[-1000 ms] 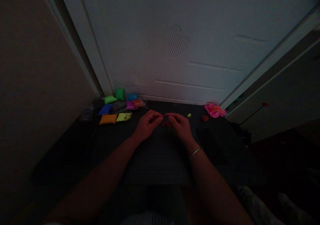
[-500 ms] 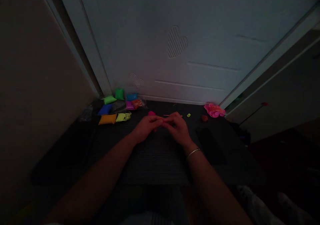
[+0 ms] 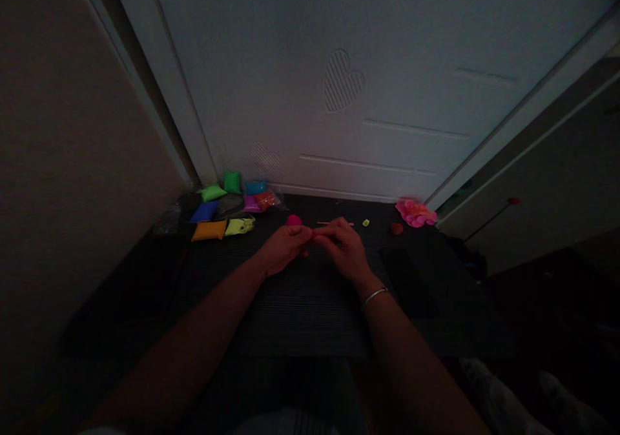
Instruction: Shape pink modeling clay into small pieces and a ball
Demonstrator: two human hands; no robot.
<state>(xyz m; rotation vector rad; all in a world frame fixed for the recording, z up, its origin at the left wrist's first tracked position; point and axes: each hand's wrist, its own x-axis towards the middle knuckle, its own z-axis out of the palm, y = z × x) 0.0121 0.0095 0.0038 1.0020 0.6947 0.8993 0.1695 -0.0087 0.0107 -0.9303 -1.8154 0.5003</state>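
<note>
Above the dark table, my left hand (image 3: 285, 248) and my right hand (image 3: 343, 248) meet at the fingertips, both closed in a pinch. Between them shows a small bit of pink modelling clay (image 3: 316, 233), mostly covered by the fingers. Just behind my left hand rests a bright pink ball of clay (image 3: 293, 220). A thin pink stick (image 3: 327, 222) lies on the table beyond my fingers, partly hidden by my right hand. To the right of it sits a small yellow-green piece (image 3: 365, 222).
Colourful clay packets, among them an orange one (image 3: 209, 230) and a blue one (image 3: 204, 212), lie at the back left. A pink petalled flower (image 3: 415, 213) and a reddish lump (image 3: 396, 228) sit back right. A dark flat slab (image 3: 408, 282) lies right of my forearm. A white panel (image 3: 310, 99) rises behind.
My left fingers have curled in and shifted slightly left, and more of the pink ball shows behind them. My right hand has barely moved.
</note>
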